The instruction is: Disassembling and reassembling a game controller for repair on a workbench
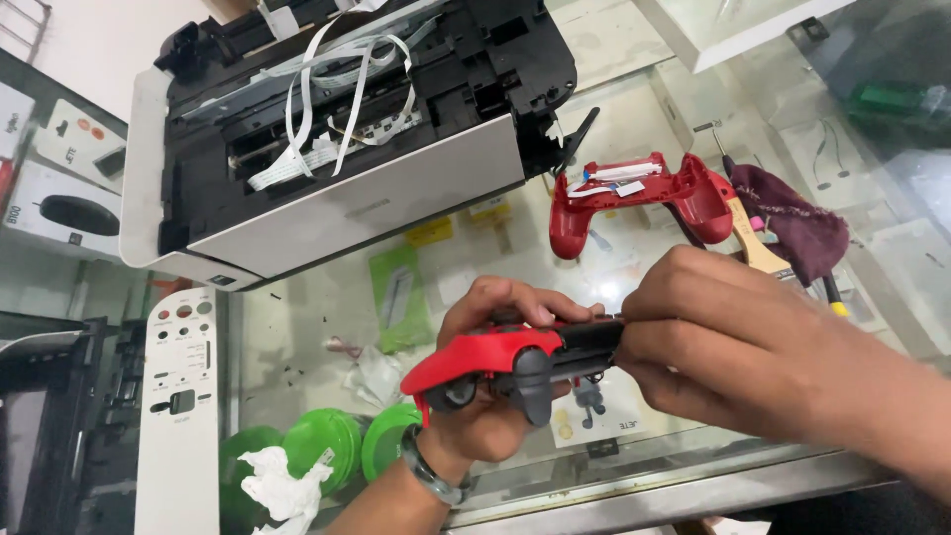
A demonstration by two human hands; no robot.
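Seen from above, two bare hands meet over a glass-topped bench (297, 337). The left hand (490, 396), a dark bracelet at its wrist, has its grip clamped around the red front half of a game controller (485, 362), held just above the glass near the bench's front edge; a black thumbstick and dark inner parts show along its underside. The right hand (723, 347) reaches in from the right, its grip pinched together on the controller's black inner edge, fingertips touching those of the left hand.

Below the glass, near the front, lie green round spools (322, 446) and crumpled white paper (282, 485). To the left stands a white control panel strip (178, 406) with button holes.

Farther back on the glass, well apart from the hands, rests the red back shell of the controller (639, 198), hollow side up. Just right of it lie a wooden-handled brush (753, 243) and a dark maroon cloth (797, 223).

Farthest off, at upper left, sits an opened printer (337, 129), white casing, black insides, loose white ribbon cables looping over the top.
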